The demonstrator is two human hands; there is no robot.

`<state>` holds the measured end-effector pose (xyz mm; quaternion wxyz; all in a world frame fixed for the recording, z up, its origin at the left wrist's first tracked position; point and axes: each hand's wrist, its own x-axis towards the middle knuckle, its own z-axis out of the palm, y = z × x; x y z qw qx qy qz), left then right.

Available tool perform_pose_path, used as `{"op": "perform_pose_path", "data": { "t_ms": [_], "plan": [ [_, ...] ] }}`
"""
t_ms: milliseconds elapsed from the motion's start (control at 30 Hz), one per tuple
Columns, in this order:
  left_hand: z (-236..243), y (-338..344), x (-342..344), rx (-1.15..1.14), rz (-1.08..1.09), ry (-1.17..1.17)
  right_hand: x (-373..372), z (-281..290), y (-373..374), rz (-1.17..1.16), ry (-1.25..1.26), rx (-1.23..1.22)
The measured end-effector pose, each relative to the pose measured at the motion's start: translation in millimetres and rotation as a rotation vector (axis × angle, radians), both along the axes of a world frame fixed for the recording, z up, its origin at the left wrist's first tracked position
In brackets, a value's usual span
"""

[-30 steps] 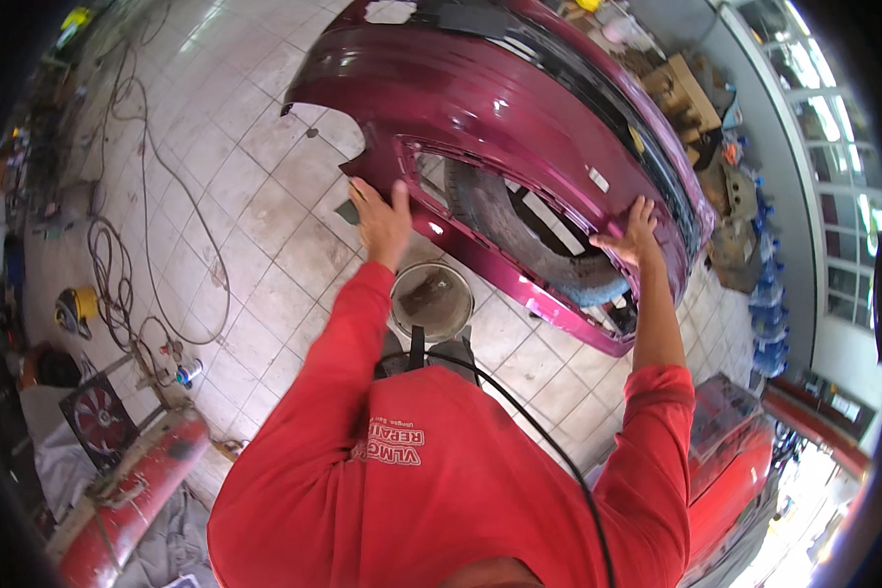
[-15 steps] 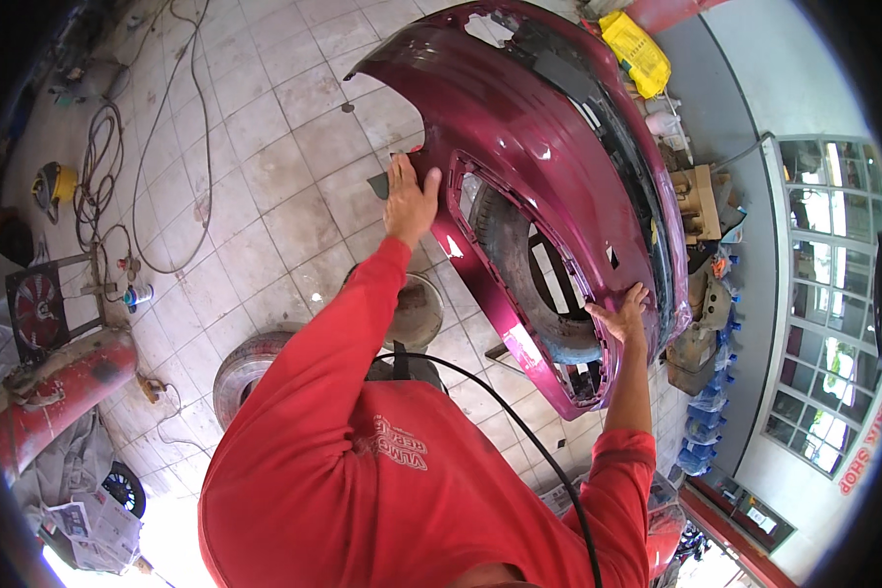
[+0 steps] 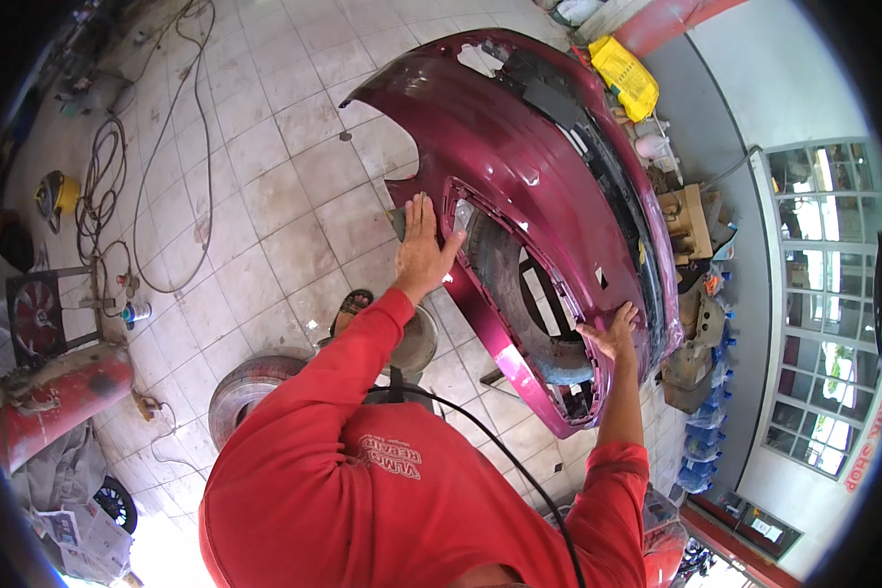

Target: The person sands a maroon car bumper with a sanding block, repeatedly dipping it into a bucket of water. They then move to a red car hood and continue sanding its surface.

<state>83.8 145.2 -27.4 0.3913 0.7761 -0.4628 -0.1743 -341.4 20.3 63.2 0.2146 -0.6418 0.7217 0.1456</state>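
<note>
A maroon car bumper cover (image 3: 544, 162) lies across the space in front of me, curving from far left to near right, with a large grille opening towards me. My left hand (image 3: 425, 253) lies flat against its left part beside the opening, fingers stretched out. A small grey-green flat piece (image 3: 398, 222) shows at the edge of that hand; whether the hand touches it I cannot tell. My right hand (image 3: 613, 331) rests on the bumper right of the opening, thumb and fingers spread. Through the opening shows a tyre (image 3: 505, 284) beneath the bumper.
A round stool (image 3: 416, 338) and another tyre (image 3: 250, 382) stand close by my left arm. A black hose (image 3: 490, 426) crosses my front. Cables (image 3: 98, 186) and a red tank (image 3: 64, 387) are at left. Cardboard (image 3: 686, 220), blue bottles (image 3: 701, 436) and a yellow container (image 3: 625, 76) line the right wall.
My left hand has slid nearer along the bumper's left side. The right hand stays spread on it, slightly nearer in the picture. A sandalled foot now shows beside the stool.
</note>
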Motion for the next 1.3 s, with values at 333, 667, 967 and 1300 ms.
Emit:
{"op": "perform_pose_path", "data": {
  "t_ms": [333, 667, 967, 1300],
  "plan": [
    [-6, 18, 19, -0.021, -0.129, -0.024, -2, -6, 2, -0.006, -0.005, -0.044],
    [9, -17, 25, -0.031, -0.203, -0.147, 11, 6, 2, -0.036, 0.026, 0.024],
    [10, -75, 56, 0.001, -0.061, -0.075, 12, -5, -6, 0.004, 0.008, -0.034],
    [14, -66, 69, 0.028, -0.083, 0.044, 14, 0, -5, -0.017, 0.011, -0.016]
  ]
}}
